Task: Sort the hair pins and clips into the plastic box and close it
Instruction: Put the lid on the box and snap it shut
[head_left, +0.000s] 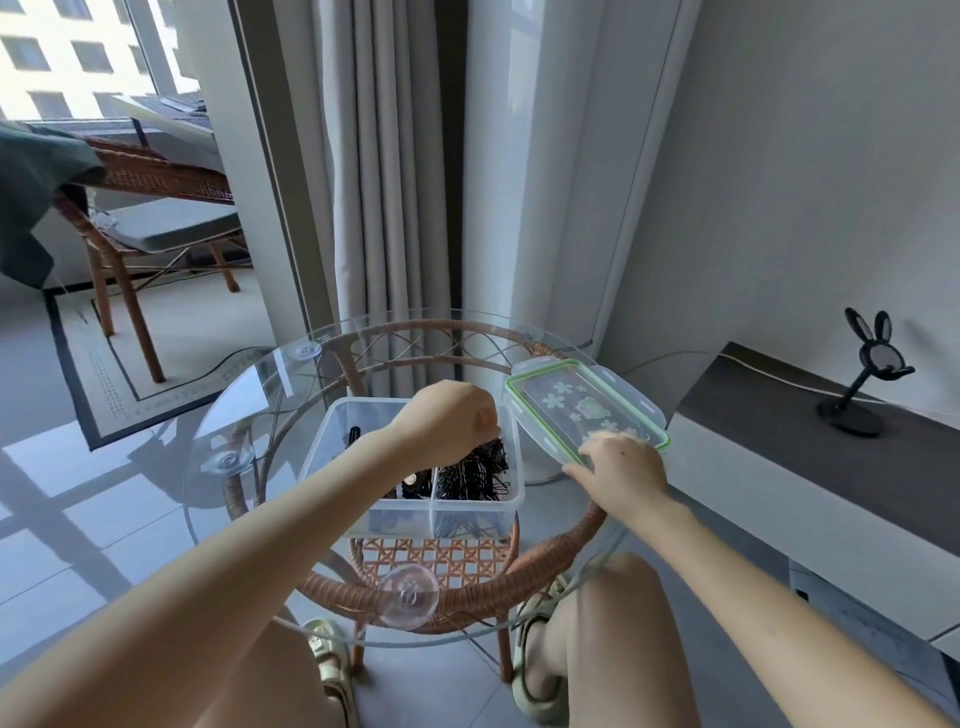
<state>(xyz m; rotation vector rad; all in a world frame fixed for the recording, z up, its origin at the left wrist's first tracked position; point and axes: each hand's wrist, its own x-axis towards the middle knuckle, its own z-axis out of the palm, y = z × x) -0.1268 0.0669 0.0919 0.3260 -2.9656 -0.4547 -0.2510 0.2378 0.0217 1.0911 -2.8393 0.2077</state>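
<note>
Black wire pins (480, 467), light and slippery, bristle in the box's (467, 519) right compartment; the left hand (447, 421) pinches their tops. The right hand (623, 473) lies flat on the stiff lid (571, 400) beside it, which is probably best lifted by its rim.

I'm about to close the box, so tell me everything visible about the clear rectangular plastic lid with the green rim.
The clear rectangular plastic lid has a green seal band round its edge, pale flower prints and clear locking flaps. It lies flat on the round glass table top, just right of the open clear plastic box. The right hand touches its near end.
</note>
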